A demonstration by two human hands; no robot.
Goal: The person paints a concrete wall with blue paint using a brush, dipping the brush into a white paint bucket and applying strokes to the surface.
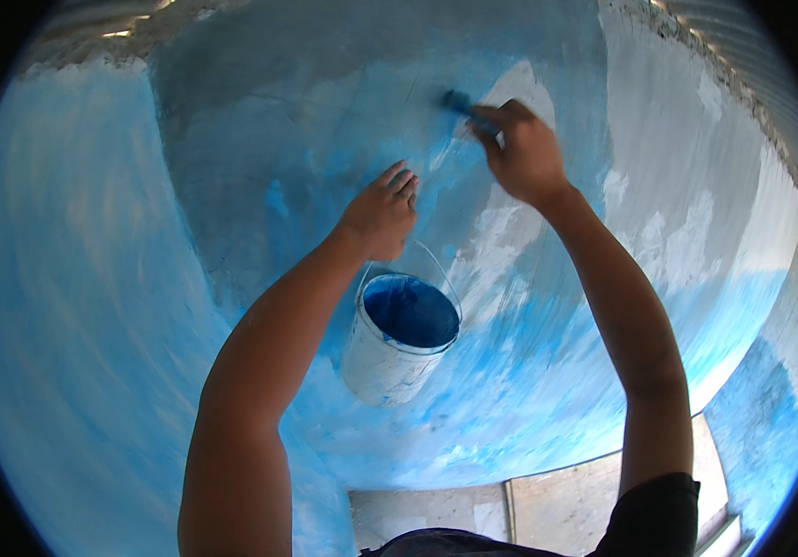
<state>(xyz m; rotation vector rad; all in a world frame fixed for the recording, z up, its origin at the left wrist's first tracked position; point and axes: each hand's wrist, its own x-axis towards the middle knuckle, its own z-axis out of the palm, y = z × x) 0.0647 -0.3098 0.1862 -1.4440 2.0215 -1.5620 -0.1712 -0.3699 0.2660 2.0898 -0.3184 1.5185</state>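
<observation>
My right hand [521,153] is raised to the upper part of the wall, fingers closed around a paintbrush [459,102]. Its dark, blue-stained bristles, a little blurred, point left at the grey area. Lower and to the left, my left hand [383,215] is close to the wall with its fingers bent. From it a white paint bucket [390,364] hangs by a thin wire handle; the exact grip on the wire is partly hidden. Deep blue paint [410,311] coats the inside of the bucket, which tilts slightly. The wall [325,121] carries uneven blue strokes over grey.
To the left stands a light-blue painted wall [83,278]. Whitish and grey patches [677,186] cover the right side, below a rough top edge and corrugated roofing [752,56]. Pale boards [566,501] show low down, near a blue-and-grey surface [765,408] at right.
</observation>
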